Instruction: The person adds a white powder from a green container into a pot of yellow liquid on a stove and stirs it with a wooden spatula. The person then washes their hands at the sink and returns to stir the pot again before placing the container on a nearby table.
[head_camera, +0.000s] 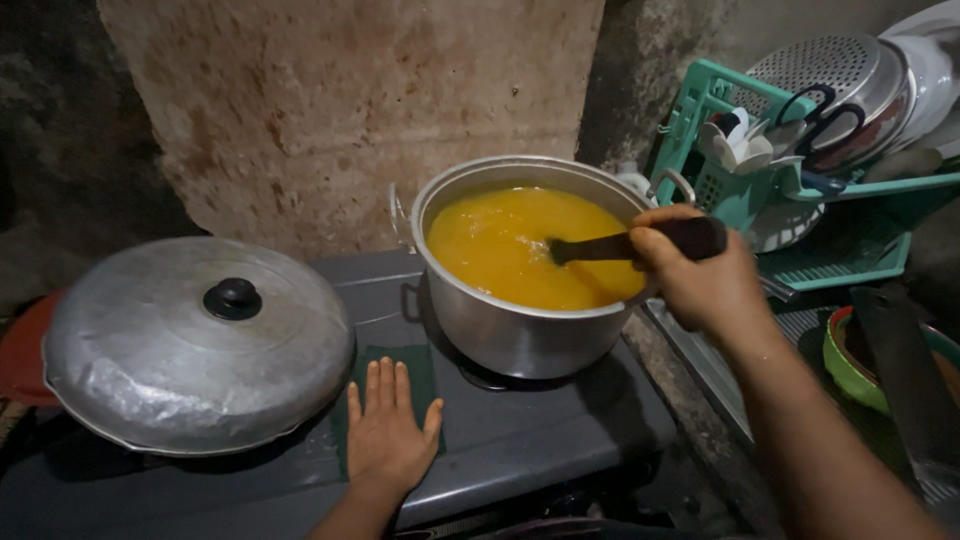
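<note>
A metal pot (520, 330) full of thick orange-yellow liquid (500, 245) stands on the right burner of a grey stove (530, 440). My right hand (700, 275) grips the dark handle of a wooden ladle (620, 245), whose end dips into the liquid. Flat on the stove top, my left hand (388, 430) rests on a green patch between the burners, fingers together, holding nothing. To its left sits a large domed metal lid (160, 350) with a black knob.
A teal dish rack (770, 190) at the right holds a colander, bowls, spoons and scissors. A green bowl (850, 365) sits lower right with a dark flat blade beside it. A rough wall stands close behind the stove. Something red (20, 350) lies at the far left.
</note>
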